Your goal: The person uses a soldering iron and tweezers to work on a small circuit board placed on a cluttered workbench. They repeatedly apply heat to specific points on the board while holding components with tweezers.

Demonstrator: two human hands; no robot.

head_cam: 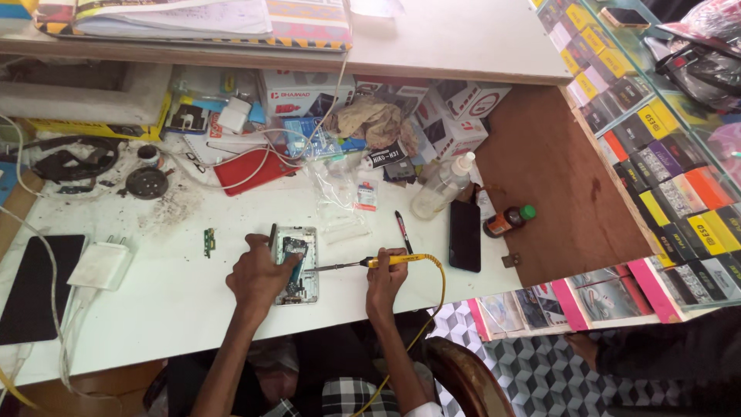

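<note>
I see my left hand [258, 274] closed over the opened phone [296, 264] at the white table's [177, 301] front edge. Right of the phone, my right hand [386, 278] grips the yellow soldering iron [386, 262], tip at the board. A slip could scorch nearby parts, I judge.

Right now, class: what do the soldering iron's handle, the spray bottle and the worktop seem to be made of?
Soldering iron in the right hand: glossy yellow handle, probably plastic, with a grey metal-looking shaft. Spray bottle: translucent, cloudy plastic by its look. Worktop: smooth white, likely laminate; scuffed and dirty.
</note>
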